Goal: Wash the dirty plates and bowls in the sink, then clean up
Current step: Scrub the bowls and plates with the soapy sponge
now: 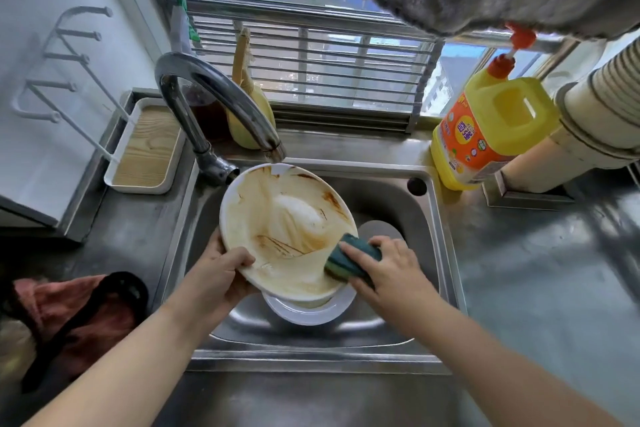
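A white plate (277,218) smeared with brown sauce is tilted over the steel sink (446,253). My left hand (221,274) grips its lower left rim, thumb on the inside. My right hand (388,270) holds a green sponge (349,258) and presses it against the plate's lower right edge. Under the plate, a white bowl (311,310) sits in the sink basin. Another round dish (381,229) shows partly behind my right hand.
The curved tap (214,94) arches over the plate's far rim. A yellow detergent bottle (485,132) stands at the sink's back right corner. A white drying rack with a wooden tray (145,149) sits left. A reddish cloth (69,315) lies on the left counter.
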Motion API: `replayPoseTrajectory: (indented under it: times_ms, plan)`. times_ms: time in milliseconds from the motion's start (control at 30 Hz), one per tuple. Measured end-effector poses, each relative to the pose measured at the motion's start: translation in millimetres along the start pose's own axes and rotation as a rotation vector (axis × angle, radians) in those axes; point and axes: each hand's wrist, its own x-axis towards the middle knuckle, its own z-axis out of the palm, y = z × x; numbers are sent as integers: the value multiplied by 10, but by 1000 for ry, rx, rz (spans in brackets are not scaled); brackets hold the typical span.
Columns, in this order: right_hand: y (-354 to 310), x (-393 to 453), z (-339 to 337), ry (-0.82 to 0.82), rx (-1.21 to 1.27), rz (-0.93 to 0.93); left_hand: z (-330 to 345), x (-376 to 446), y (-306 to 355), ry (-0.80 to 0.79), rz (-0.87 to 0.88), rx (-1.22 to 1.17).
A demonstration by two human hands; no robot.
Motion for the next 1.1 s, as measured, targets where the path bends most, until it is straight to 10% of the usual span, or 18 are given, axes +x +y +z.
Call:
replayPoseTrajectory:
  times_ms: [167,333,500,800,1100]
  plan:
    - [-700,-185,113,-7,455,-135,89,-1,-60,5,38,-35]
    - [-151,42,118,72,106,49,-3,7,-23,6,26,12]
    - [-738,-157,107,101,465,-63,12,13,-25,-18,29,8]
    - [19,-105,28,-46,195,45,-140,52,178,-9,-75,55]
    - [-275,-185,56,396,-6,-233,-138,126,190,-2,-163,-114]
